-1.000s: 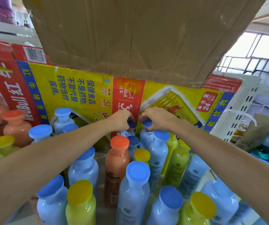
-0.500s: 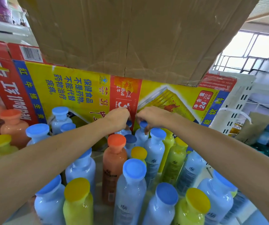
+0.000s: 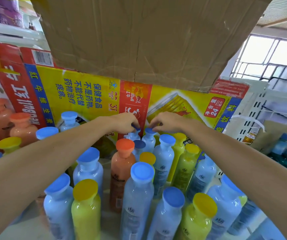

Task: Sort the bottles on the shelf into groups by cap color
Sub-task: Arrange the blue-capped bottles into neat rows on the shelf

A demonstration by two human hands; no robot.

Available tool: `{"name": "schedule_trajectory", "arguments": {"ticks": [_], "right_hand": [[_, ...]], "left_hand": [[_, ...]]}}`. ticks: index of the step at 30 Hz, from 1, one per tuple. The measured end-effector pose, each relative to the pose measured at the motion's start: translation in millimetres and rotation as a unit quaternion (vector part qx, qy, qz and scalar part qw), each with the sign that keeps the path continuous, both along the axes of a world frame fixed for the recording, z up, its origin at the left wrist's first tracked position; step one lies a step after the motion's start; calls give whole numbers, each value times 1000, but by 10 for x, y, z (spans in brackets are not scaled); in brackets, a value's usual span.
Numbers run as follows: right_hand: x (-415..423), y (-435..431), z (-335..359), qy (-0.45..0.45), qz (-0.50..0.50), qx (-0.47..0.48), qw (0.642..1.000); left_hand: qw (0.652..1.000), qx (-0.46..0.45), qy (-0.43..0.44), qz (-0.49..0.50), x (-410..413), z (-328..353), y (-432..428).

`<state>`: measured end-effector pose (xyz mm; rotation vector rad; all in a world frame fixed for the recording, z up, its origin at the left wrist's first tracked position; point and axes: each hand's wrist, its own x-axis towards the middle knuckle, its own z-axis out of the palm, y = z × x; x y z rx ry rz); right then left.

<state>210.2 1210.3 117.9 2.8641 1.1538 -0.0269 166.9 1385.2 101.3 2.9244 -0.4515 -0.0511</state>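
Just above the middle of the frame, two blue-capped bottles stand side by side and touching at the back of the shelf [image 3: 26,227]: the left back bottle [image 3: 132,136] and the right back bottle [image 3: 148,141]. The left hand [image 3: 126,122] has its fingers curled down over the left one's cap and grasps it by the rim. The right hand [image 3: 168,122] pinches the edge of the right one's cap with curled fingertips. Both forearms reach in from the lower corners. Just in front of the held pair stands an orange-capped bottle [image 3: 124,163], with two yellow-capped bottles [image 3: 180,153] to its right. Across the lower frame, blue-capped bottles [image 3: 142,187] and more yellow ones [image 3: 85,208] are mixed together. At the left edge stand two orange bottles [image 3: 22,129]. Directly behind the held pair is a yellow and red Red Bull carton [image 3: 87,94], and a brown cardboard box [image 3: 139,40] fills the top of the frame. A white slotted shelf upright [image 3: 248,116] and a window [image 3: 271,49] are at the right.
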Motion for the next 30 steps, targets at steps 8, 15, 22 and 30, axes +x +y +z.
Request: {"name": "schedule_trajectory", "arguments": {"ticks": [8,15,22,30], "right_hand": [[-263,-185,95,56,-21,103,993],[-559,-385,219,44,-28,159,986],[-815,-400,56,55,-73,79,993],[-909,-255,-99,8,-115,74,991]], "left_hand": [[995,-78,-57,-1,-223,44,87],[986,-131,-90,-42,-564,219,81],[991,-122,-30,-54,-852,123,86],[987,-147,-52,-39,-1029,-60,125]]}}
